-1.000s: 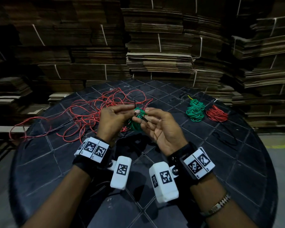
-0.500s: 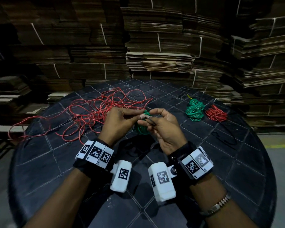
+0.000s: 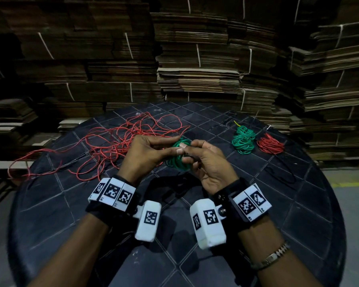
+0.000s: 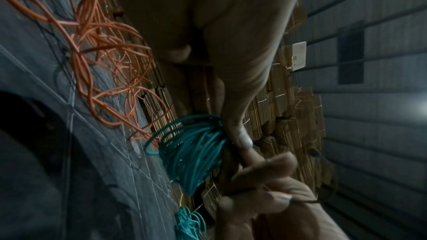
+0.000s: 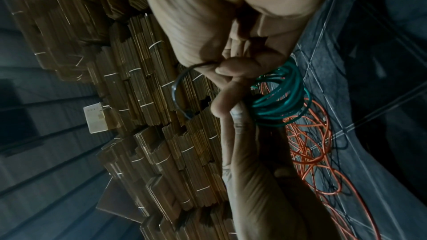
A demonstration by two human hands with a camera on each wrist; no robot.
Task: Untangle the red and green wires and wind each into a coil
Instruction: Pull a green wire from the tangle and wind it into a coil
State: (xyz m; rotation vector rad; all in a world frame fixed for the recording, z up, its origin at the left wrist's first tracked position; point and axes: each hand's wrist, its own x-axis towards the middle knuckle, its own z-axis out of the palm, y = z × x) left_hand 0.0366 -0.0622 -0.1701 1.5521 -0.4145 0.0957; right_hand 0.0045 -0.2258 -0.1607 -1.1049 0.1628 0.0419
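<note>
Above the black round table (image 3: pixel 298 204): green wire coil (image 3: pixel 179 160), pinched at its rim by left hand (image 3: pixel 145 154); right hand (image 3: pixel 207 164) pinches a thin dark tie at the same spot. Loose red wire (image 3: pixel 112 146) sprawls left. Far right: finished green coil (image 3: pixel 243 139) beside finished red coil (image 3: pixel 270 144).

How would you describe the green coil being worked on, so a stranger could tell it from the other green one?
On the round black table, look to the middle, where the left hand and right hand meet. The green coil is pinched between their fingertips, above the tabletop. Unlike the finished green bundle, lying far right beside a red bundle, this one is held.
</note>
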